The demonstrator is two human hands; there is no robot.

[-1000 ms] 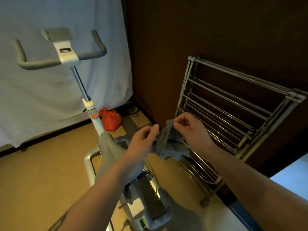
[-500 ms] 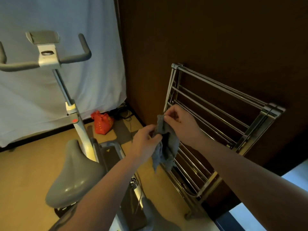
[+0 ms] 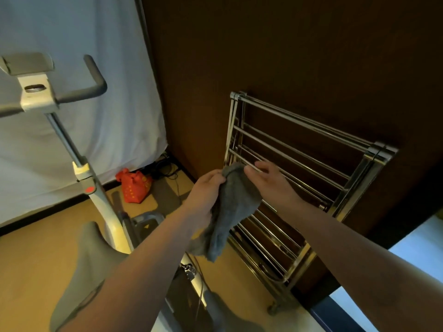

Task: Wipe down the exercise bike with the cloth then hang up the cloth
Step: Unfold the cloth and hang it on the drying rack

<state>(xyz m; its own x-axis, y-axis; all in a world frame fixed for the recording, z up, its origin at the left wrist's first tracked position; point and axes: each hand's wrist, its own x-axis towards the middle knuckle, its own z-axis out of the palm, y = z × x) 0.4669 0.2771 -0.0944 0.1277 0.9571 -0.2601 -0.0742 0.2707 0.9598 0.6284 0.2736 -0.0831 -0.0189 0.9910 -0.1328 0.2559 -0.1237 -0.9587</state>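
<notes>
at the frame's centre the left hand (image 3: 206, 190) and right hand (image 3: 271, 183) each pinch the top edge of a limp grey terry cloth (image 3: 230, 212), held against a chrome folding drying rack (image 3: 311, 168), white-framed exercise bike (image 3: 96, 200) at left.

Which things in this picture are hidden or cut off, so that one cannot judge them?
- Exercise bike, head view: left handlebar cut by the edge; pedals hidden behind the forearms.
- Cloth: whether it touches a rail of the drying rack is unclear.
- Red bag: print too small.
</notes>
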